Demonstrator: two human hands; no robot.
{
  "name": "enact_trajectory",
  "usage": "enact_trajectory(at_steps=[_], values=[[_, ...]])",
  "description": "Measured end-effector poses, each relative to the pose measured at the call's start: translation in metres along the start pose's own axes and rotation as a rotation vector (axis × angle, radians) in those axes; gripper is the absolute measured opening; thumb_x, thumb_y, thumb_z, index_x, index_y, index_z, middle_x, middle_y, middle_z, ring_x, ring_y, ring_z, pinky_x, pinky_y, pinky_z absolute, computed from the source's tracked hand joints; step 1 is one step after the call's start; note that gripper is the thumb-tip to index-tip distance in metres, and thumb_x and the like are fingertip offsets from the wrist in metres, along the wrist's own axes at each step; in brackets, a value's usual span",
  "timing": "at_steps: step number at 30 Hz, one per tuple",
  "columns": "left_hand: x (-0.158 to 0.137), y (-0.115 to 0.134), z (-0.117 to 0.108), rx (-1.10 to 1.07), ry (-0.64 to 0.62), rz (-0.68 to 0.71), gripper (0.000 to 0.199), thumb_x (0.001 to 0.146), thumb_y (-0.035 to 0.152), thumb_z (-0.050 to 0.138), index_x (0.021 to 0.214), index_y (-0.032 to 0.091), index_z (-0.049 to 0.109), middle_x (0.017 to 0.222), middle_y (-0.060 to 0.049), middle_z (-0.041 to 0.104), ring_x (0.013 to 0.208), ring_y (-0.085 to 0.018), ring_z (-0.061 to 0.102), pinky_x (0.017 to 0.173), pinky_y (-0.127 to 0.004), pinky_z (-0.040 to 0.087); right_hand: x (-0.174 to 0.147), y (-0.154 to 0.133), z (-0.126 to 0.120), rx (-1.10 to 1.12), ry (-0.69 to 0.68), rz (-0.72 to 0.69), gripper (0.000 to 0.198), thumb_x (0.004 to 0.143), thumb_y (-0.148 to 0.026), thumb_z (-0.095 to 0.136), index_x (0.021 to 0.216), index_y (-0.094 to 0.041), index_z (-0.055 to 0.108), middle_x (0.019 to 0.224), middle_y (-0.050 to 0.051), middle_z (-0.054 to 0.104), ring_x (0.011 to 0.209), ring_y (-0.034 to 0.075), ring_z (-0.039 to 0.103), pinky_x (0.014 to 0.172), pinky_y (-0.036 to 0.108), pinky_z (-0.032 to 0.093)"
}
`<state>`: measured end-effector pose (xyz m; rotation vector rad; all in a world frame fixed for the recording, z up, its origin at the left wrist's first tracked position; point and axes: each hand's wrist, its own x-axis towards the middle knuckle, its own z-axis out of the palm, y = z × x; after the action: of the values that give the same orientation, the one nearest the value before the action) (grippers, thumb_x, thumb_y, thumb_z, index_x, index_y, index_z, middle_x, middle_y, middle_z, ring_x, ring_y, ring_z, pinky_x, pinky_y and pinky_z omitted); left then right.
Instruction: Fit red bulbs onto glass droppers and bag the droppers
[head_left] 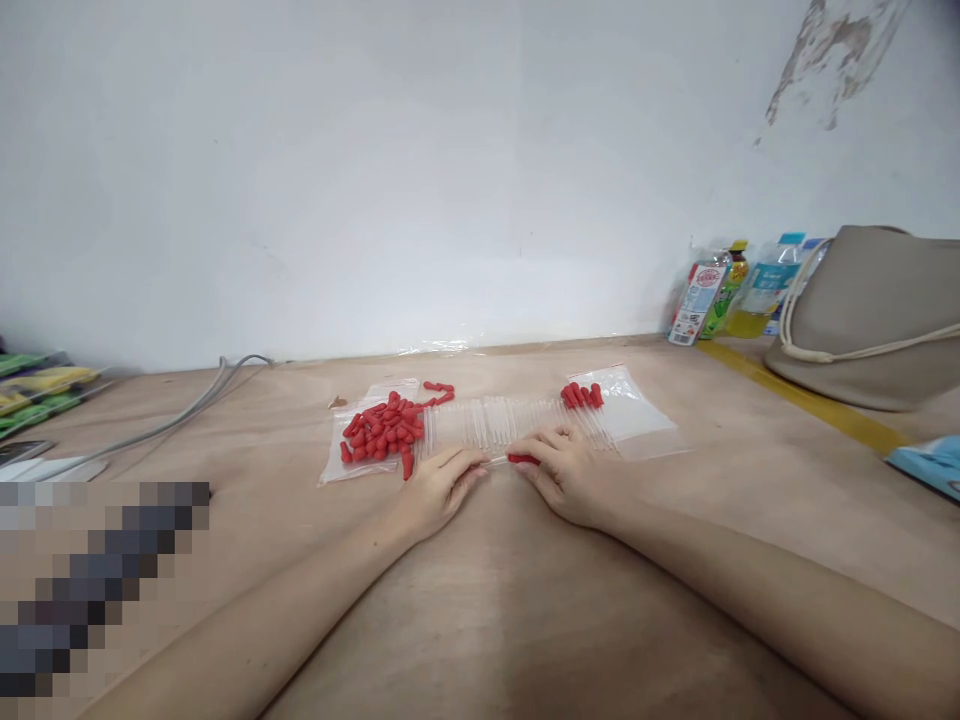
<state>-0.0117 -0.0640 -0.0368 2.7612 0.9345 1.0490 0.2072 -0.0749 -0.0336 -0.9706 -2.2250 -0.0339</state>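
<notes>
My left hand is closed, its fingertips pinching one end of a clear, thin dropper tube. My right hand grips a red rubber dropper bulb at the tube's other end; whether the tube sits inside the bulb is hard to see. Behind both hands lies a row of clear dropper tubes. Left of the row, a heap of red rubber bulbs rests on a plastic bag. Beyond my right hand, several tubes carry red bulbs at their far ends.
Another clear bag lies flat at the right. Drink containers and a grey-beige bag stand at the back right. A grey cable crosses the left side. A white wall bounds the wooden table.
</notes>
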Motion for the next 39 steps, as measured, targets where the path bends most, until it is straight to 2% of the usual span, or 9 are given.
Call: enact_trajectory(at_steps=[14,24,31,35,39], values=[[-0.002,-0.003,0.001,0.042,0.0,0.098,0.02,0.087,0.018,0.045,0.105,0.018,0.056,0.09,-0.006,0.061,0.082,-0.015,0.058,0.071,-0.026,0.049,0.001,-0.002,-0.002,0.108,-0.043,-0.02,0.018,0.085,-0.024,0.049,0.098,-0.02,0.06,0.091,0.005,0.064,0.083,0.014,0.058,0.075,0.029,0.045],[0.001,-0.005,0.0,0.003,0.002,0.2,0.032,0.086,0.007,0.038,0.11,0.018,0.057,0.094,-0.008,0.063,0.088,-0.015,0.059,0.072,-0.026,0.051,0.002,-0.004,-0.005,0.056,-0.041,-0.083,0.015,0.085,-0.021,0.048,0.091,-0.018,0.062,0.084,0.003,0.067,0.077,0.014,0.059,0.073,0.029,0.043],[0.002,-0.001,-0.003,0.022,-0.038,0.226,0.033,0.087,0.008,0.035,0.109,0.016,0.057,0.088,-0.007,0.062,0.077,-0.013,0.056,0.066,-0.024,0.048,0.0,0.001,0.001,0.062,-0.014,-0.187,0.018,0.086,-0.018,0.045,0.096,-0.02,0.06,0.082,0.003,0.067,0.077,0.014,0.058,0.073,0.032,0.041],[0.003,0.0,-0.002,0.096,-0.072,0.201,0.03,0.089,0.014,0.035,0.104,0.017,0.061,0.076,-0.005,0.059,0.068,-0.012,0.053,0.061,-0.023,0.045,-0.002,0.005,0.007,0.033,0.003,-0.22,0.02,0.087,-0.021,0.043,0.095,-0.02,0.061,0.077,0.004,0.065,0.074,0.014,0.058,0.072,0.033,0.039],[0.003,0.001,0.0,0.145,-0.074,0.205,0.029,0.089,0.015,0.035,0.102,0.016,0.061,0.076,-0.005,0.059,0.067,-0.013,0.052,0.06,-0.023,0.045,0.0,0.003,0.009,-0.025,0.015,-0.215,0.02,0.087,-0.022,0.042,0.092,-0.018,0.062,0.071,0.004,0.063,0.07,0.014,0.056,0.071,0.032,0.036]])
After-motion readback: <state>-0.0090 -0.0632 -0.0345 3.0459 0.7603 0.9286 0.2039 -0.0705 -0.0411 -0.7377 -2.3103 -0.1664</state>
